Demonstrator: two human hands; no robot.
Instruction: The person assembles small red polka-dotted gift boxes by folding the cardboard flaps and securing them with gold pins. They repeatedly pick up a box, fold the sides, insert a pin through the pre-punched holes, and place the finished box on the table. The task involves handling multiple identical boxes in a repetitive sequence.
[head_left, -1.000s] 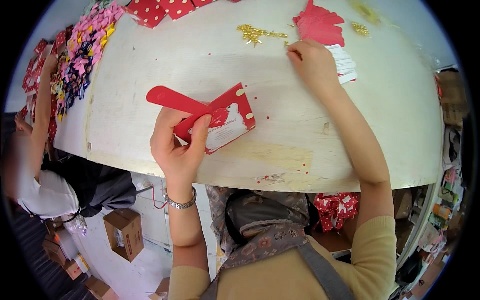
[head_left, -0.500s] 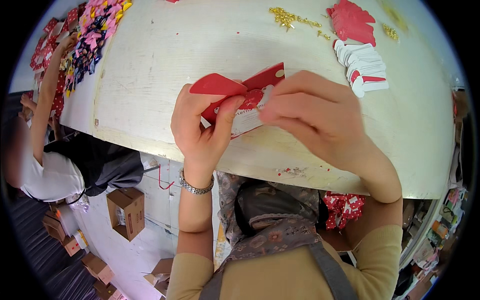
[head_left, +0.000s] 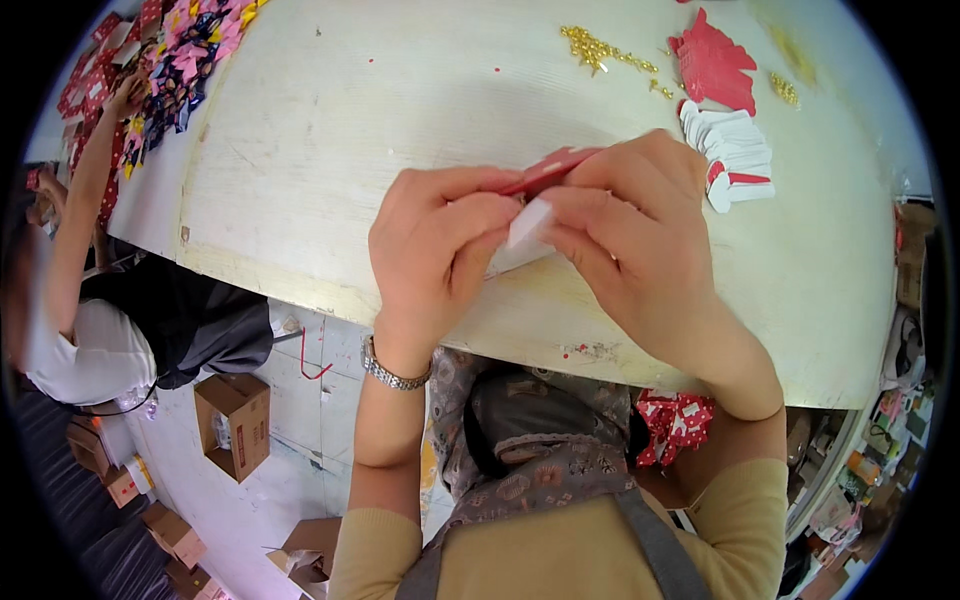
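Observation:
Above the near part of the table, both my hands are closed on a folded red-and-white printed card (head_left: pixel 560 168). My left hand (head_left: pixel 425 245) pinches its left side between thumb and fingers. On the opposite side my right hand (head_left: pixel 650 235) grips it, fingertips bent in close to the left thumb. Between the fingertips shows a blurred white flap (head_left: pixel 529 224); I cannot tell whether it belongs to the card. My fingers hide most of the card.
Small gold pieces (head_left: pixel 600 50), red paper cutouts (head_left: pixel 714 62) and a fanned stack of white cutouts (head_left: pixel 728 140) lie at the far right of the table (head_left: pixel 330 130). At far left a co-worker's arm (head_left: pixel 85 195) reaches to colourful bow-like pieces (head_left: pixel 190 70). Cardboard box (head_left: pixel 235 430) on the floor.
My hands have come closer together, and the right hand now grips the card. The card has tilted and folded, so its printed inside no longer shows. The white flap has appeared.

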